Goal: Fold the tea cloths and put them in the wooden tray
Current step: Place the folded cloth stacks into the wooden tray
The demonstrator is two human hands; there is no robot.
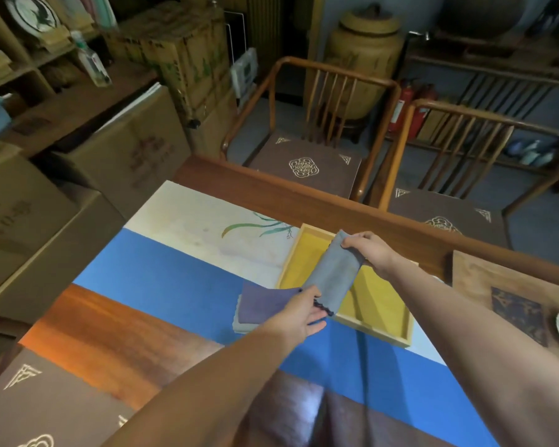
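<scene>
Grey cloth (333, 275) (folded) is pinched between left hand (299, 312) and right hand (370, 250), above tray (404, 330).

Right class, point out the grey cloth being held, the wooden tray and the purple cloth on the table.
grey cloth (331, 275), head view, middle of the folded strip.
wooden tray (380, 336), head view, its near rim.
purple cloth (265, 301), head view, its top face.
</scene>
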